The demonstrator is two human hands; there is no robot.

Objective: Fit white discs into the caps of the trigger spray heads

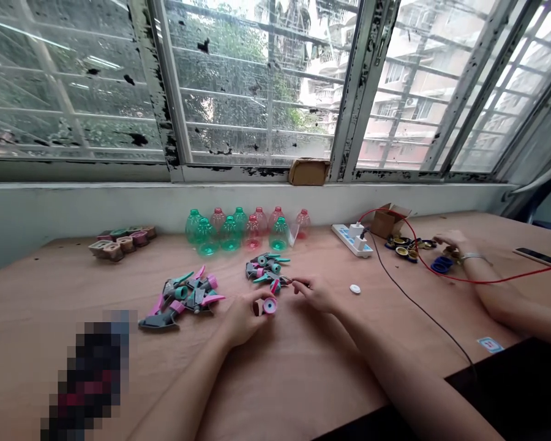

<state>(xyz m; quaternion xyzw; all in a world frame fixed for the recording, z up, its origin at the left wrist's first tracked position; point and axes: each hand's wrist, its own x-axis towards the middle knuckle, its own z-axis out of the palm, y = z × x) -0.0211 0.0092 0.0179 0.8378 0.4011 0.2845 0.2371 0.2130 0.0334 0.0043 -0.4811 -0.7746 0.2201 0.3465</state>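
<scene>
Pink-rimmed cap pinched in left hand over table | right hand fingertips closing on sprayer pile | advice: steady cap, pick one piece

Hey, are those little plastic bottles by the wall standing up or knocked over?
Upright: the plastic bottles stand on their bases, necks up.

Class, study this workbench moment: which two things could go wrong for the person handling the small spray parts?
1. The left hand pinches a small pink cap just above the table; a slip might send it rolling away.
2. The right hand reaches toward the nearer pile of sprayer heads; a careless pull could scatter them toward the black cable.
</scene>
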